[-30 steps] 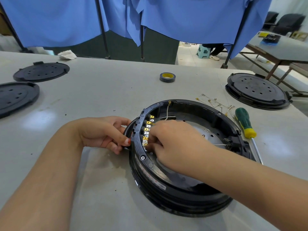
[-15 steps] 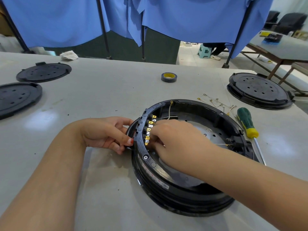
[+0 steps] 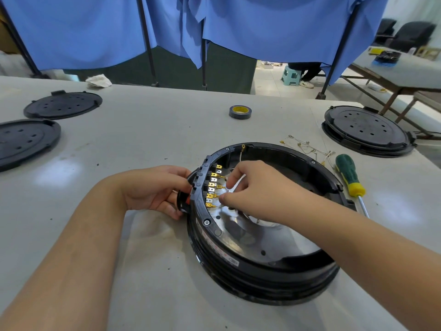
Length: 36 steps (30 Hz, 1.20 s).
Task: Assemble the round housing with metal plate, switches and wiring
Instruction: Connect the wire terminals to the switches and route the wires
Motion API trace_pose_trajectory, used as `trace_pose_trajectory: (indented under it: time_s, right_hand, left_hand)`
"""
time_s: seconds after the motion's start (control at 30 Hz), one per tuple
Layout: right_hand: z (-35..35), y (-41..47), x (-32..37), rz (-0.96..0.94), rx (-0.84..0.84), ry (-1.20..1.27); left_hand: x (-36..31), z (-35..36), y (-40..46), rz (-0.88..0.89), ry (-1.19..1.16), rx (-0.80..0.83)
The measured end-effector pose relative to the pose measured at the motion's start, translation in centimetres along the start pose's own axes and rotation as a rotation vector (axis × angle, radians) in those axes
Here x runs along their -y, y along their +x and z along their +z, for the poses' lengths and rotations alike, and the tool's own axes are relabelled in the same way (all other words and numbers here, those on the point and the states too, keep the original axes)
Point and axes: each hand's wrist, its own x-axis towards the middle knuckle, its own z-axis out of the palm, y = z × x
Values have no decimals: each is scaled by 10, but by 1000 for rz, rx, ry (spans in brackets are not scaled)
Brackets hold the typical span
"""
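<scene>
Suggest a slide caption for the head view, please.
Right hand fitting wires to switch terminals inside round housing; left hand steadies outside.

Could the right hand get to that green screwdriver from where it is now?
Probably yes. The green screwdriver lies on bare table just outside the round housing on its right side, with nothing on top of it. The right hand is busy inside at the terminals, so it would have to lift over the rim first.
</scene>
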Motion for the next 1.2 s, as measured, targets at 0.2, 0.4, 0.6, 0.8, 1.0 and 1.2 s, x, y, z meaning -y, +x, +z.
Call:
trace_pose_trajectory:
  time_s: [0.2, 0.4, 0.6, 0.8, 1.0, 1.2]
  right_hand:
    - [5, 2, 4, -3, 14, 115]
    - [8, 4, -1, -7, -18, 92]
    - [9, 6, -1, -36, -32, -6]
    - [8, 8, -1, -16, -13, -19]
    - [3, 8, 2, -39, 30, -49]
    - [0, 12, 2, -50, 57, -52]
  left_hand:
    - [-1, 3, 0, 8, 14, -11]
    - [-1, 4, -1, 9, -7, -11]
    - [-1, 3, -2, 17, -24, -7]
    - [-1, 0, -1, 10, -23, 2]
    - [-1, 0, -1, 4, -33, 2]
    - [-1, 1, -1, 10, -38, -3]
